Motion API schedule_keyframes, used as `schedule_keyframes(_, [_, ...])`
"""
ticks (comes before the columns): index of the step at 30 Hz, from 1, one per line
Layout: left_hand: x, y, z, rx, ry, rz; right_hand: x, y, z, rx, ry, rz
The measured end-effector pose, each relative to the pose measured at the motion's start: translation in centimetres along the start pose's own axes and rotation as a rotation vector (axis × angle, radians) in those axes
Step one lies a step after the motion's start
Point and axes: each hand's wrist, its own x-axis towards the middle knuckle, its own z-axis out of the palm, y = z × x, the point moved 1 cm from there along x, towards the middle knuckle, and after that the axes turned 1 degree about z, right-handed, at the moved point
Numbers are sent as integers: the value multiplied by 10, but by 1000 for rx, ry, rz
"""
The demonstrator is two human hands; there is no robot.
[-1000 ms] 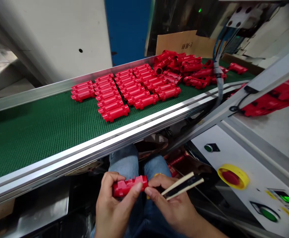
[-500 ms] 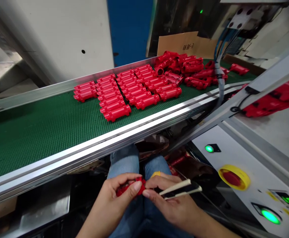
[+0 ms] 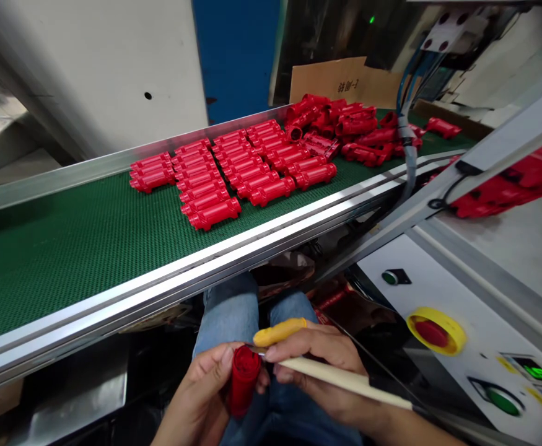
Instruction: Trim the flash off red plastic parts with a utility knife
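My left hand [image 3: 201, 396] is closed around a red plastic cylinder part [image 3: 243, 381], held end-up over my lap. My right hand [image 3: 321, 371] grips a tool with a yellow handle [image 3: 280, 332] and a long cream shaft [image 3: 345, 381]; its tip sits at the top of the red part. Rows of the same red parts [image 3: 224, 170] lie side by side on the green conveyor belt [image 3: 66, 235], with a loose heap of them [image 3: 345, 124] farther right.
The belt's metal rail [image 3: 205, 266] runs just above my knees. A control panel at the right carries a red emergency stop in a yellow ring [image 3: 433, 331] and green buttons [image 3: 503, 399]. A cardboard sheet [image 3: 340, 80] and cables [image 3: 407, 142] stand behind the heap.
My left hand has turned the red part from lying sideways to standing on end. My right hand has swung the tool so the yellow handle shows and its tip meets the part.
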Motion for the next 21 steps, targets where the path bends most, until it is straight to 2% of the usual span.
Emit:
schedule_keyframes(4, [-2, -1, -1, -4, 11, -15, 1, 2, 2, 117, -40, 1])
schedule_keyframes(15, [-4, -1, 1, 28, 36, -37, -3, 2, 0, 69, -55, 8])
schedule_keyframes(21, [-4, -4, -2, 56, 54, 86, -6, -3, 7, -20, 0, 12])
